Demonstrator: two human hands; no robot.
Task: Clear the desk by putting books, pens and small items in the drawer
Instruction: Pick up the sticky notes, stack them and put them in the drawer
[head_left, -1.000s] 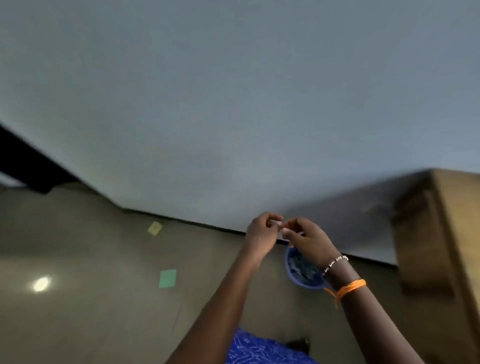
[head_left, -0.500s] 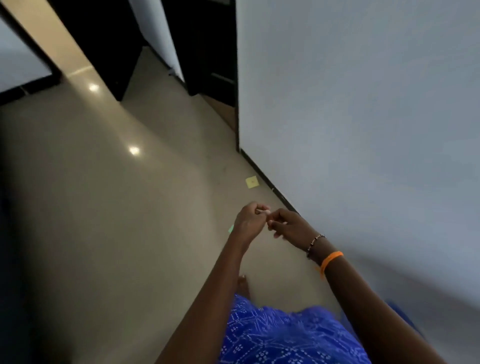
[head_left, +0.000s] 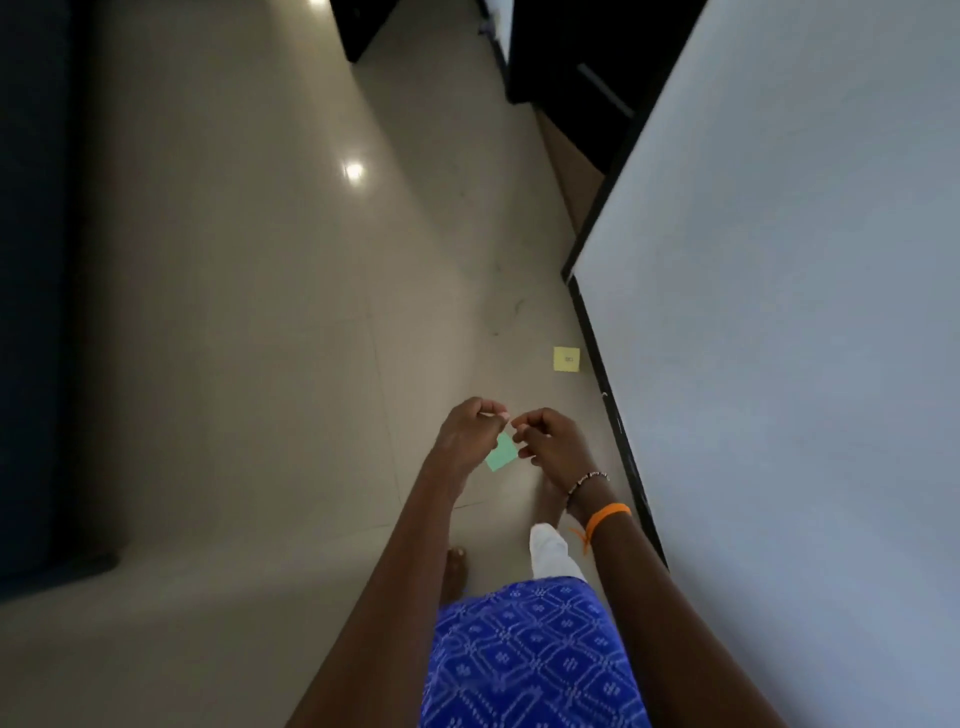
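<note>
Both grips, left hand (head_left: 470, 434) and right hand (head_left: 548, 441), pinch something tiny between curled fingertips above the green note (head_left: 501, 453) on the floor, yellow note (head_left: 566, 359) beyond; best pinch firmly, carry it drawerward.

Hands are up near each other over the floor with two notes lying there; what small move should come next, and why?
Probably reach down for the green note just beyond the hands; it and the yellow note lie on the floor, no drawer in view.
</note>
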